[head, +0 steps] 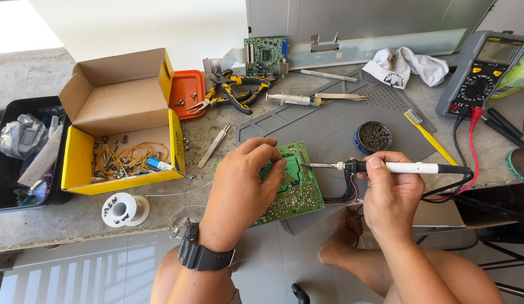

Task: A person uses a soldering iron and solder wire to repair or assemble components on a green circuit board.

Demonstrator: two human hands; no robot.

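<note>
Bare knees sit right under the work. Left hand [242, 188] pins circuit board [293, 183], fingers closed on it; right hand [389, 194] grips soldering iron [386, 166]. Tip near fingertips, burn risk w/ a slip.

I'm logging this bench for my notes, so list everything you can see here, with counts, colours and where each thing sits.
circuit board: 1, green, on grey mat, under left hand
soldering iron: 1, white and black, in right hand
work mat: 1, grey, bench centre
tip-cleaner tin: 1, round, on mat
multimeter: 1, grey, far right
cardboard box: 1, yellow, open, left
solder spool: 1, white, front left
pliers: 2, black-yellow, rear centre
tweezers: 1, silver, beside box
cloth: 1, white, rear right
left hand: on board
right hand: gripping iron
</note>
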